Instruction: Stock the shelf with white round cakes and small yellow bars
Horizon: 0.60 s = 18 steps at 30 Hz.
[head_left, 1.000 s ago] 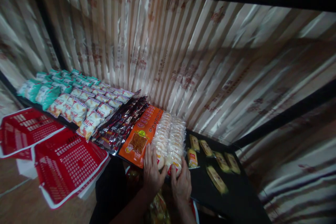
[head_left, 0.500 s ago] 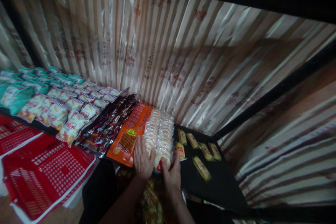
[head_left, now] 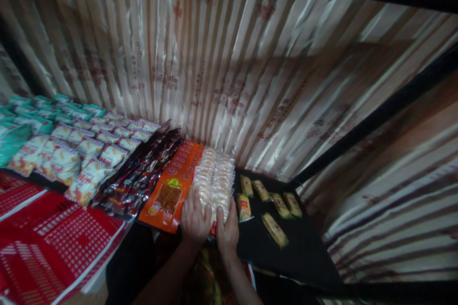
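Your left hand (head_left: 195,221) and right hand (head_left: 227,231) flank the near end of 2 rows of clear-wrapped packets (head_left: 214,176), pale rounds showing through the film. The rows lie side by side on the black shelf (head_left: 296,252), running back toward the striped sheeting (head_left: 222,57). Your left fingers are stretched out flat and close together, the thumb held apart; your right fingers extend along the right side of the rows, with the thumb reaching over the near end. A red label shows between your 2 thumbs.

Below your forearms you have dim, blurred yellowish wrapped goods (head_left: 207,276); what holds them is hard to make out. At your lower left stands a red basket (head_left: 82,243) with slotted walls and a white rim; you cannot tell what is in it.

The orange bag (head_left: 170,190) lies just beside your left hand, its near end at the shelf's front edge. Beyond it you have dark glossy packets (head_left: 143,171), white packets (head_left: 91,145) and teal packets (head_left: 39,116), closely set. On your right, 6 small yellow packets (head_left: 275,229) lie with gaps of black surface between them, and more bare shelf stretches toward the front edge.
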Tool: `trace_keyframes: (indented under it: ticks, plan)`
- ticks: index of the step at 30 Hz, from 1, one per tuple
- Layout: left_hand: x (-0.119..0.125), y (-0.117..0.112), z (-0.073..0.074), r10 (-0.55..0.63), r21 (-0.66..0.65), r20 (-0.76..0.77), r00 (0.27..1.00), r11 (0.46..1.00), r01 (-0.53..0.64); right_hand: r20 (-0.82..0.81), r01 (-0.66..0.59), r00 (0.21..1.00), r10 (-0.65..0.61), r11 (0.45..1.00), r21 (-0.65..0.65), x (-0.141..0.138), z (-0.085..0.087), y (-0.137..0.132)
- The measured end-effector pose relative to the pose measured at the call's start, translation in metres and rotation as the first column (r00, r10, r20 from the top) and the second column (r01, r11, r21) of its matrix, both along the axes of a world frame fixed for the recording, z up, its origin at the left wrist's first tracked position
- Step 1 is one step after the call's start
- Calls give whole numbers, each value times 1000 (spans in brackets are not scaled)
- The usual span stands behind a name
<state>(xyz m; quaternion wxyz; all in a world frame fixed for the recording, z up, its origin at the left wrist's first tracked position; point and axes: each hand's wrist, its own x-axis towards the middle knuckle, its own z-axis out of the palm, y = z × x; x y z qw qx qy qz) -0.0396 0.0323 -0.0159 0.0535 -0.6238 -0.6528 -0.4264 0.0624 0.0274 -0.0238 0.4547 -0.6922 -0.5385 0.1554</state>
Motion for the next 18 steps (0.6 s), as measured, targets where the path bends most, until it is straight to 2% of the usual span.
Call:
trace_keyframes:
  ticks: [8, 12, 18]
  plan:
    - [-3, -1, 0, 6, 30, 10, 1000, 1000, -6, -101, -55, 993, 57, 998, 27, 6, -1, -1]
    - [-7, -4, 4, 24, 41, 31, 999, 999, -25, -131, -19, 991, 21, 1000, 22, 5, 6, -7]
    - [-15, -4, 13, -43, 27, 116, 992, 999, 40, -99, 7, 995, -7, 1000, 2, 7, 19, -11]
